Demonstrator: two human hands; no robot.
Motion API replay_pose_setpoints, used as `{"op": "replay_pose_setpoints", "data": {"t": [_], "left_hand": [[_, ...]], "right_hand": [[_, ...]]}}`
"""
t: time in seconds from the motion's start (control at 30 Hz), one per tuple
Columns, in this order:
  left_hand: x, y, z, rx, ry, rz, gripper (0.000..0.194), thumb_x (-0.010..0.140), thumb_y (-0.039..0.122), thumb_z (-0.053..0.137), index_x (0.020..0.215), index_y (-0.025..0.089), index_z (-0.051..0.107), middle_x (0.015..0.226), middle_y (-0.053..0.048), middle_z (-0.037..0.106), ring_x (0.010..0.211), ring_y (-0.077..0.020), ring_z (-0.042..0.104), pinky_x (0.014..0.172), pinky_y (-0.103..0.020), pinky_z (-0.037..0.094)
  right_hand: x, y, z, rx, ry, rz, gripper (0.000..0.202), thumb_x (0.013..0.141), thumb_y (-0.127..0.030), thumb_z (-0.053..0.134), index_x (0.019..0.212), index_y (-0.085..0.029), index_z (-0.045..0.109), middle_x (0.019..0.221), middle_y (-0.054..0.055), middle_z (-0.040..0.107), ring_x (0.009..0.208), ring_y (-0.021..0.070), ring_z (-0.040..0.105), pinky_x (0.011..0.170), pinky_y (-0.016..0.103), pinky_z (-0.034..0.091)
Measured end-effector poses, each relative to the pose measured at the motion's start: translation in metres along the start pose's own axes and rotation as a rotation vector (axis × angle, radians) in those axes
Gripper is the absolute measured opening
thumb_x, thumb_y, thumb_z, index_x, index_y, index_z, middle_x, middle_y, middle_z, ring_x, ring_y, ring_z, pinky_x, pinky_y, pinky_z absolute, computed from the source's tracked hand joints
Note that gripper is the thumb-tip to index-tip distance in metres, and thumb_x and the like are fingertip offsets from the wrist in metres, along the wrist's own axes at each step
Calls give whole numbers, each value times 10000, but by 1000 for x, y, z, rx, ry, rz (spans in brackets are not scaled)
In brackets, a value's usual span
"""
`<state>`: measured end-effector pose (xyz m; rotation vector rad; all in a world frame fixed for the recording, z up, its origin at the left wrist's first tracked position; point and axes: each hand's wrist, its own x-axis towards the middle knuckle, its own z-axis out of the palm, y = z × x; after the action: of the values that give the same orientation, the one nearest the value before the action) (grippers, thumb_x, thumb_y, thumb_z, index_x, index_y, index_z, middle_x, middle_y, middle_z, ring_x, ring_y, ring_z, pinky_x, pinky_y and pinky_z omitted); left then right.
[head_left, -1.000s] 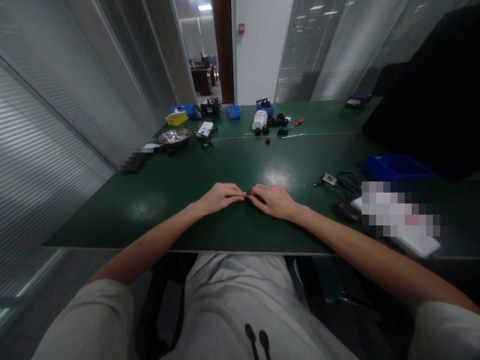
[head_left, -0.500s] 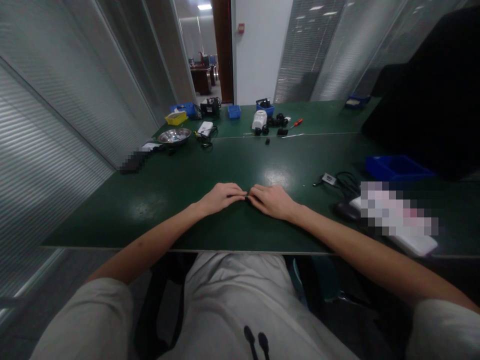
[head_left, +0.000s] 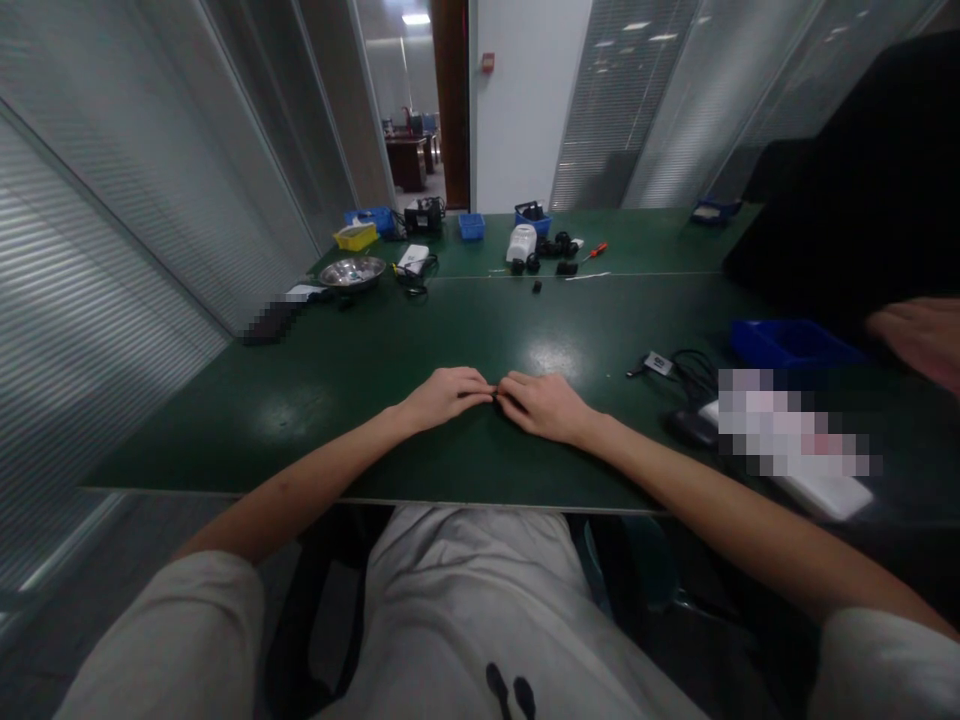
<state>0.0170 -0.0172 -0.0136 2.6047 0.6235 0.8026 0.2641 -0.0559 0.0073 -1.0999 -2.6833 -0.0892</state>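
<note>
My left hand (head_left: 450, 396) and my right hand (head_left: 544, 402) meet fingertip to fingertip over the green table (head_left: 420, 460). Between them is a small dark piece (head_left: 495, 396), mostly covered by the fingers, so its kind cannot be made out. The left thumb and fingers pinch it from the left side. From the right, the curled fingers of my other hand close on the same piece. Both forearms rest across the table's front edge.
To the right are a blue tray (head_left: 787, 343), black cables (head_left: 694, 370), a dark mouse-like object (head_left: 691, 428) and a blurred-out white box (head_left: 832, 497). Another person's hand (head_left: 922, 335) shows there. Farther back stand a metal bowl (head_left: 352, 272), a white device (head_left: 521, 243) and a red screwdriver (head_left: 598, 250).
Another person's hand has come into view at the right edge, beside the blue tray. My own hands hold nearly the same pose; the view has shifted slightly.
</note>
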Motion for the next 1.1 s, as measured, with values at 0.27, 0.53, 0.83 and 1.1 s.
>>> {"op": "replay_pose_setpoints", "data": {"t": [0.27,0.53,0.83,1.1], "left_hand": [[0,2,-3,-45,17,-28,248,1011,326,654,1157,178,790,1107,-92,768,1030,-202,723,958,-312,541],[0,1,-5,-83,28,-68,254,1034,318,608,1131,172,793,1095,-93,774,1008,-197,729,933,-307,539],[2,4,-6,-63,1,-74,243,1039,291,582,1088,159,781,1043,-91,761,969,-192,710,901,-303,533],[1,-4,-10,44,50,-66,208,1028,296,615,1091,177,773,1064,-85,755,1018,-209,678,925,-328,524]], "right_hand": [[-1,2,-1,74,10,40,296,1081,-357,401,1078,-193,648,997,73,693,739,164,586,622,314,249],[1,3,-1,87,-7,37,296,1078,-367,411,1089,-196,652,1005,73,690,755,166,589,629,307,261],[0,4,-2,52,-31,5,291,1071,-379,427,1094,-202,656,996,69,675,744,164,573,620,305,255],[-2,1,-3,70,-14,-59,317,1079,-375,408,1074,-189,664,994,66,681,726,150,550,604,305,249]]}}
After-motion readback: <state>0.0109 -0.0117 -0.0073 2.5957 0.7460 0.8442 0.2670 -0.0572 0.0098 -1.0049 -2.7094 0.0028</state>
